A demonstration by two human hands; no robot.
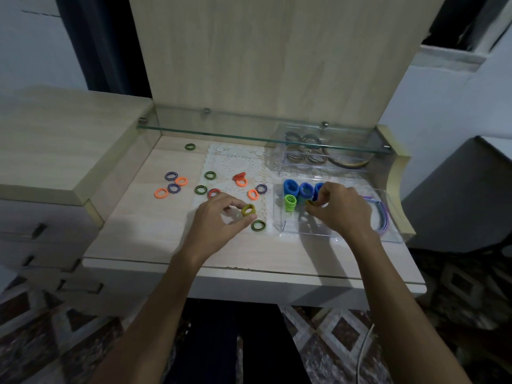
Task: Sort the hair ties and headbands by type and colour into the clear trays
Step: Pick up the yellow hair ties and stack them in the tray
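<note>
Sorting: hair ties into the near clear tray [282, 230]
Left hand [219, 214]: pinches an olive hair tie [248, 210], held upright just left of the tray
Right hand [339, 206]: curled over the tray; fingertips seem to grip a dark tie, hard to tell
Direction: tray lies right of the olive tie
Writing: none readable
</note>
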